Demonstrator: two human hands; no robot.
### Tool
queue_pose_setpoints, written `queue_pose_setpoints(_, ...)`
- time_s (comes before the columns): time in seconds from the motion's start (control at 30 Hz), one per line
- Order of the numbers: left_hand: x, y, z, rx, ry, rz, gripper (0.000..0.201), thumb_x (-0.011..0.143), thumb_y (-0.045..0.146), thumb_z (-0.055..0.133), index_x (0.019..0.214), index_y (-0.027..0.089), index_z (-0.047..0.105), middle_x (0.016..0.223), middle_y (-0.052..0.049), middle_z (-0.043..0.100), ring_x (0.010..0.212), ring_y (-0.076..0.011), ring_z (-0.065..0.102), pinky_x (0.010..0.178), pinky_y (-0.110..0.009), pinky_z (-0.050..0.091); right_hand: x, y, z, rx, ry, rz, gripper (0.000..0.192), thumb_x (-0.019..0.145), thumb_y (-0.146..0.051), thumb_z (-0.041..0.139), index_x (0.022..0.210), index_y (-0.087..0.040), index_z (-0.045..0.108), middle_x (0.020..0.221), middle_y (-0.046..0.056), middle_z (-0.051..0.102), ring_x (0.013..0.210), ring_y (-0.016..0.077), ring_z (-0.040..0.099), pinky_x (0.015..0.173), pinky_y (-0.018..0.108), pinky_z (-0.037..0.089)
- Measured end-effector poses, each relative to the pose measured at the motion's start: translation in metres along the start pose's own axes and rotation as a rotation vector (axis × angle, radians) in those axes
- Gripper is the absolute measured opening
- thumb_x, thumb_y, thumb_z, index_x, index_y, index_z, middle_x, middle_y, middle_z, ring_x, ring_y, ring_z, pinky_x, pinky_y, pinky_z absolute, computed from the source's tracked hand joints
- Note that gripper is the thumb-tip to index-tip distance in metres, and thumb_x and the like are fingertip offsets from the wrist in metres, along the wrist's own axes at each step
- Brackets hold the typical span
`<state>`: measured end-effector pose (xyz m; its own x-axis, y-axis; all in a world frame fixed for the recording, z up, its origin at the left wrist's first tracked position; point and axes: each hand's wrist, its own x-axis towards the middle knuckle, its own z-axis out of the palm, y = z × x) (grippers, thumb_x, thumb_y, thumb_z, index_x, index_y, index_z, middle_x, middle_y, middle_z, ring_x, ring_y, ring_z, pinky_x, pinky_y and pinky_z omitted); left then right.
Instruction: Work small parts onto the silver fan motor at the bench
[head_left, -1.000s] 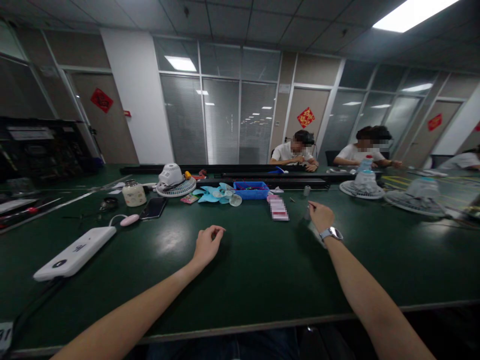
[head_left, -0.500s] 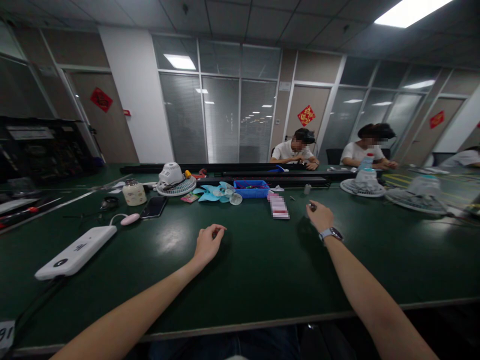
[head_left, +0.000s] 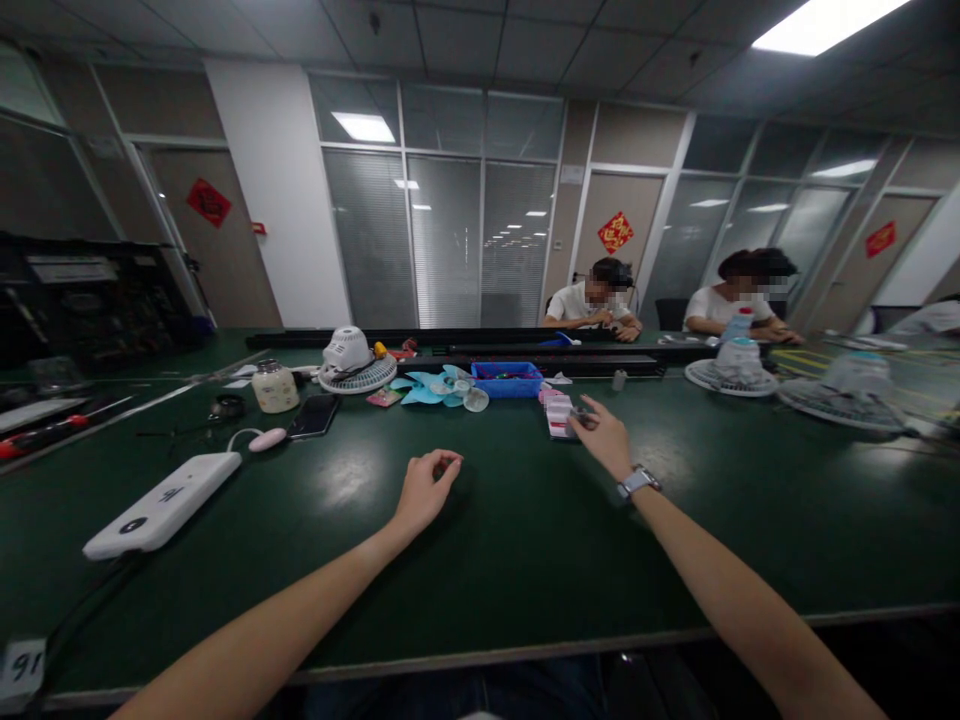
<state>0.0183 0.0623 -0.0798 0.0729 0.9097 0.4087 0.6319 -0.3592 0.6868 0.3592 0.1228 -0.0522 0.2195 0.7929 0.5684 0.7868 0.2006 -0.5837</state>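
Note:
My left hand [head_left: 429,490] hovers over the green table [head_left: 510,560], thumb and fingertips pinched together; whatever they hold is too small to make out. My right hand [head_left: 606,440], with a watch [head_left: 640,481] on its wrist, is further forward. Its fingers are curled round a small dark thing [head_left: 582,420] that I cannot identify. Those fingertips are at the right edge of a white and pink pack [head_left: 558,414], partly covering it; whether they touch it is unclear. Behind the pack stands a blue bin [head_left: 506,384] holding small parts.
Light-blue fan blades [head_left: 431,388] and a white fan [head_left: 352,360] are at the back left. A phone [head_left: 315,415], a jar [head_left: 274,387] and a white power strip [head_left: 165,505] lie left. More fan parts [head_left: 731,370] and a small metal cylinder [head_left: 619,380] stand right. Two people sit opposite.
My right hand has moved left, from beside the pack to its right edge. My left hand has shifted only slightly, still pinched. The camera view has moved a little.

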Motion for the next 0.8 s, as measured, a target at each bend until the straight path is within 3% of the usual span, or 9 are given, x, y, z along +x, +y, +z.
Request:
queue_pose_setpoints(0.13,-0.005,0.013,-0.004,-0.017,0.012,0.065,0.035,0.089,0.049,0.054,0.111,0.026,0.069,0.094,-0.003,0.069,0.093,-0.0226,0.056,0.084,-0.036,0.042,-0.049,-0.074,0.026,0.351,-0.271,-0.182,0.063,0.080,-0.039,0.067,0.138,-0.024,0.046,0.101,0.005,0.074,0.086,0.0195,0.071,0.078,0.033,0.056)
queue_pose_setpoints(0.27,-0.010,0.022,-0.007,-0.019,0.017,0.153,0.034,0.090,0.047,0.056,0.116,0.030,0.068,0.098,-0.003,0.068,0.098,-0.0226,0.053,0.088,-0.036,0.039,-0.087,-0.115,0.036,0.486,-0.454,-0.292,0.067,0.083,-0.031,0.065,0.144,-0.028,0.036,0.102,0.002,0.074,0.091,0.0183,0.070,0.085,0.035,0.055)
queue_pose_setpoints(0.43,-0.010,0.024,-0.007,0.008,-0.021,0.180,0.027,0.090,0.044,0.058,0.110,0.033,0.073,0.098,-0.004,0.066,0.099,-0.0233,0.051,0.087,-0.037,0.039,-0.099,-0.120,0.038,0.486,-0.517,-0.342,0.069,0.084,-0.030,0.065,0.145,-0.029,0.033,0.106,0.003,0.073,0.096,0.0192,0.069,0.086,0.037,0.054)
queue_pose_setpoints(0.8,0.000,0.030,0.007,-0.058,0.039,0.153,0.023,0.084,0.045,0.066,0.096,0.029,0.077,0.093,-0.004,0.068,0.097,-0.0237,0.052,0.086,-0.037,0.041,-0.099,-0.116,0.044,0.472,-0.531,-0.367,0.062,0.084,-0.028,0.065,0.140,-0.028,0.039,0.108,0.002,0.071,0.095,0.0176,0.069,0.086,0.035,0.054)
